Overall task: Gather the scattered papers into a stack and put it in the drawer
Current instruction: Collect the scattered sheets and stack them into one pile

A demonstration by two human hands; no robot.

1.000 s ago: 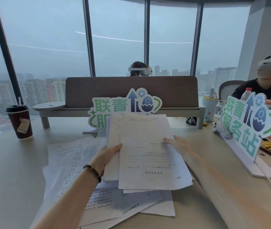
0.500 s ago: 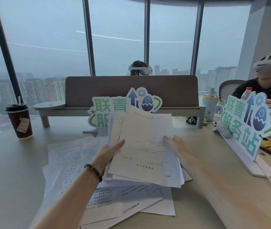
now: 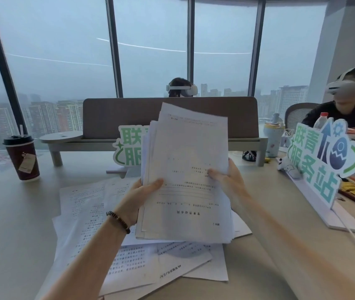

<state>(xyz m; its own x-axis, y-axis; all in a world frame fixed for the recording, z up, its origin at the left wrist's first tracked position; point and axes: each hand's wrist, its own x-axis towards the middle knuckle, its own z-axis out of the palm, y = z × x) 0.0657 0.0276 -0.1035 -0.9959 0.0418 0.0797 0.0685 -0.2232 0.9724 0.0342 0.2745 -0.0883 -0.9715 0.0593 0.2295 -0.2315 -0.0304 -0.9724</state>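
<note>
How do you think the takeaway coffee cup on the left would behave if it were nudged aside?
The coffee cup is tall with a narrow base, so it would probably tip rather than slide. Its lid and straw suggest liquid inside; how full is unknowable.

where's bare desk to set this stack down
Bare desk lies left, between the cup and the loose papers. Another bare strip runs right of the papers, up to the sign. The middle is crowded with sheets under the stack, which both hands hold.
</note>
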